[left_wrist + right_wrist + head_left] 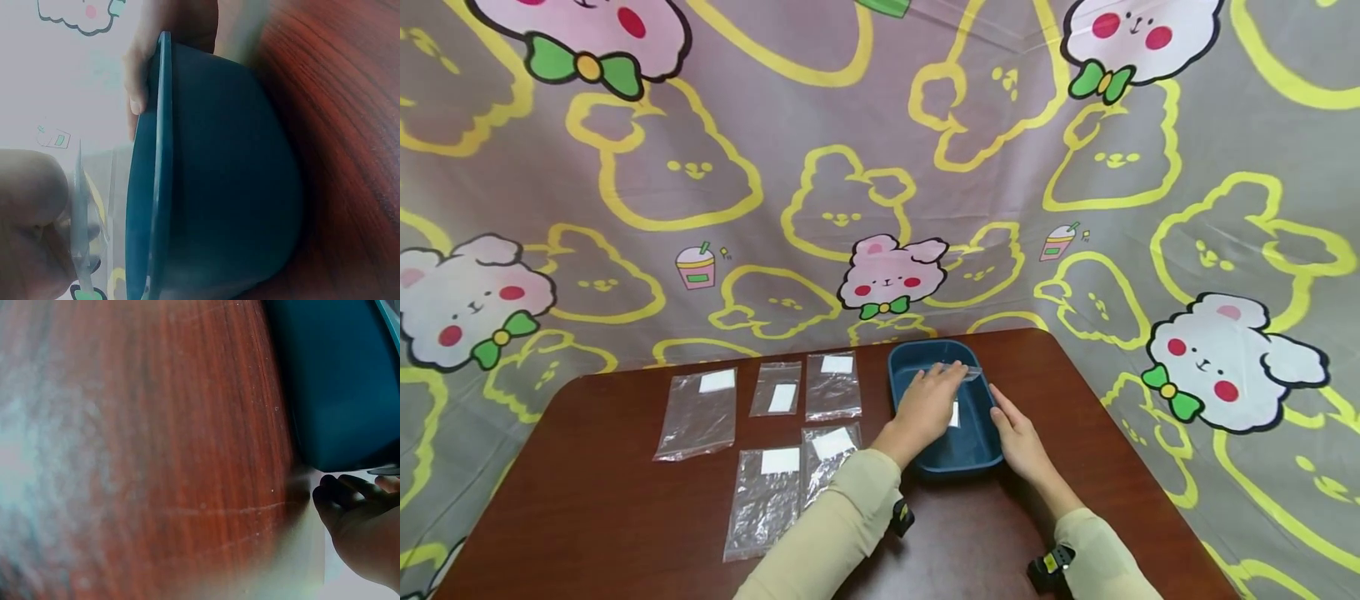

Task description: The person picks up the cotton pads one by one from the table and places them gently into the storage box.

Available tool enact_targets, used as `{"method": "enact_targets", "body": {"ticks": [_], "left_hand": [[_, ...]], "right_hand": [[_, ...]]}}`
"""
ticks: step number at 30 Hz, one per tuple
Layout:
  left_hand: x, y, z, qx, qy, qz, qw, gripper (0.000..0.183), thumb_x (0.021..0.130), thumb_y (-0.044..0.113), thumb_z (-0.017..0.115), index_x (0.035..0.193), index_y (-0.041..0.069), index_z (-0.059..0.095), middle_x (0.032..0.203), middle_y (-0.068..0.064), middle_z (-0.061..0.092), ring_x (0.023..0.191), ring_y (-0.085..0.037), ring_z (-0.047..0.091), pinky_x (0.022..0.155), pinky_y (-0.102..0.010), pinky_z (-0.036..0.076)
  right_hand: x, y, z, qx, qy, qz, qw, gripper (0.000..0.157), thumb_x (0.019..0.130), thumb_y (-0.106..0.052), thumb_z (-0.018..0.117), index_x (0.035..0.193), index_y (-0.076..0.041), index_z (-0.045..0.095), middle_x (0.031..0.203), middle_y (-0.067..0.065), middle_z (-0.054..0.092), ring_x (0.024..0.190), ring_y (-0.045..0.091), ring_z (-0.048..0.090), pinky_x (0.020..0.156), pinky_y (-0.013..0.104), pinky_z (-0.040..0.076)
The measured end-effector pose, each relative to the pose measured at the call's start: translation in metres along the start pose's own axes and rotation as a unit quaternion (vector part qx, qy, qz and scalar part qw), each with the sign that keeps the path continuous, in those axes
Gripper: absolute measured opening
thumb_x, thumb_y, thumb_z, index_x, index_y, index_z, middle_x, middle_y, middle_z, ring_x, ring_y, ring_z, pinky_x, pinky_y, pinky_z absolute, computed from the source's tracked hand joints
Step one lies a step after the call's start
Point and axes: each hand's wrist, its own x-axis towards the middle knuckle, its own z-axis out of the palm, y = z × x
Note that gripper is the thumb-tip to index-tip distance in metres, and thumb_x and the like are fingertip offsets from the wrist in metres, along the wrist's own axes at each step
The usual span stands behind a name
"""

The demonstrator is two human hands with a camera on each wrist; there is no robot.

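My left hand [931, 406] is over a blue plastic basin [951, 468]. In the left wrist view, a clear plastic bag [80, 219] is pinched between its fingers, above the rim. A white label [955, 414] shows inside the basin, partly hidden by this hand. At the basin's right side, my right hand [1019, 437] holds the rim, its thumb near the top edge and its fingers along the outer wall. The left wrist view shows fingertips [135, 103] of that hand at the far rim. In the right wrist view, the fingers are bent close to the basin's wall.
Several clear plastic bags with white labels lie flat on the brown wooden table left of the basin, among them a large bag [696, 421] and a small bag [775, 388]. A patterned curtain [745, 192] hangs behind and to the right of the table [587, 500].
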Motion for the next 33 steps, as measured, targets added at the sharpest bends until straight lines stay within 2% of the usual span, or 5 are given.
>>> {"method": "enact_targets", "body": {"ticks": [8,19,25,33], "left_hand": [[0.003,0.003,-0.001,0.023,-0.004,0.000,0.9997,0.045,0.108,0.015,0.048,0.152,0.017,0.046,0.156,-0.001,0.043,0.142,-0.024,0.041,0.115,-0.047,0.035],[0.005,0.010,0.005,0.049,-0.041,-0.007,0.9980,0.049,0.108,0.016,0.047,0.156,0.018,0.039,0.160,-0.002,0.037,0.145,-0.024,0.036,0.114,-0.049,0.036],[0.004,0.010,0.004,0.068,-0.030,-0.008,0.9972,0.050,0.108,0.021,0.049,0.157,0.019,0.038,0.160,-0.001,0.037,0.144,-0.023,0.038,0.114,-0.049,0.036],[-0.002,0.007,0.002,0.059,-0.031,0.000,0.9978,0.056,0.105,0.019,0.055,0.157,0.019,0.036,0.158,-0.001,0.040,0.144,-0.023,0.039,0.117,-0.048,0.032]], "right_hand": [[0.002,-0.002,0.000,0.000,-0.013,0.000,1.000,0.048,0.111,-0.017,0.039,0.157,-0.004,0.033,0.157,0.022,0.035,0.143,0.041,0.034,0.116,0.059,0.026],[0.001,-0.002,-0.001,-0.011,-0.010,-0.002,1.000,0.048,0.110,-0.015,0.039,0.156,-0.003,0.033,0.157,0.023,0.035,0.144,0.041,0.031,0.116,0.060,0.025],[0.000,-0.004,-0.001,-0.008,-0.006,-0.015,1.000,0.048,0.110,-0.013,0.040,0.155,-0.001,0.033,0.157,0.022,0.035,0.145,0.040,0.031,0.117,0.058,0.024],[-0.002,-0.003,-0.003,-0.020,-0.006,-0.017,1.000,0.048,0.110,-0.017,0.042,0.155,-0.004,0.036,0.157,0.020,0.037,0.145,0.037,0.032,0.116,0.057,0.027]]}}
